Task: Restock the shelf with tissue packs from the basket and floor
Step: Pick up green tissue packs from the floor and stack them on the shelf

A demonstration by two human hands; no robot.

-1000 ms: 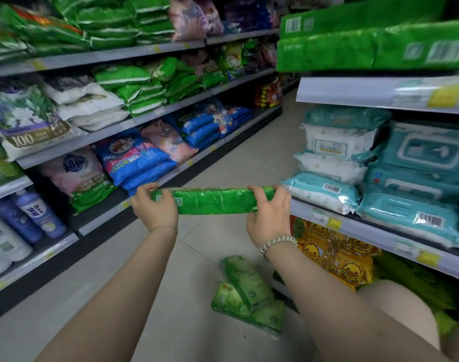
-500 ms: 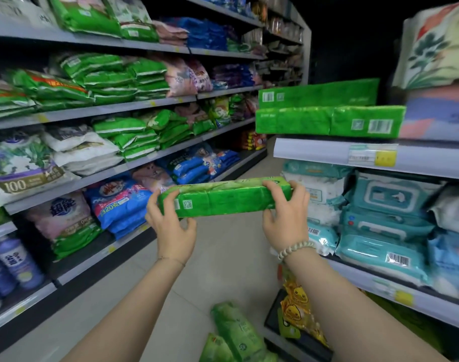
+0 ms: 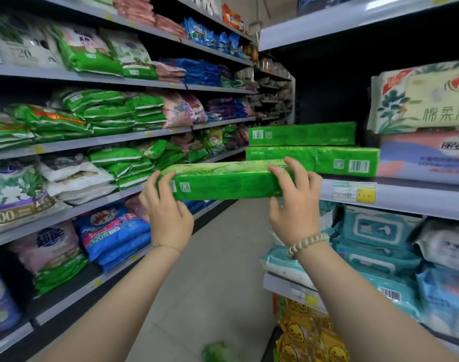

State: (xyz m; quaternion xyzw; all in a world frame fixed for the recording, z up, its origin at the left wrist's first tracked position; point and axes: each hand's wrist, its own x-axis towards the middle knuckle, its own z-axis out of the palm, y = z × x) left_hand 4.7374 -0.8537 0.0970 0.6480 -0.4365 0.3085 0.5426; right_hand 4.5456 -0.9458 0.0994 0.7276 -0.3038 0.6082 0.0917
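Note:
A long green tissue pack [image 3: 223, 181] lies level in the air between my hands. My left hand [image 3: 168, 212] grips its left end and my right hand [image 3: 293, 205] grips its right end. The pack is just in front of the right shelf [image 3: 395, 194], at the height of that shelf's edge. Two like green packs are stacked on the shelf, a lower one [image 3: 314, 160] and an upper one [image 3: 301, 133]. Another green pack [image 3: 218, 351] lies blurred on the floor at the bottom edge.
The left shelving [image 3: 92, 142] is full of green, white and blue bagged goods. Large floral tissue bundles [image 3: 421, 121] sit to the right of the green stack. Teal wipes packs [image 3: 374, 244] fill the shelf below, yellow duck packs [image 3: 309, 335] lower down. The aisle floor [image 3: 218, 270] runs between.
Both hands have raised the green pack from waist height up to the level of the right shelf and closer to the stacked packs. The view has tilted upward.

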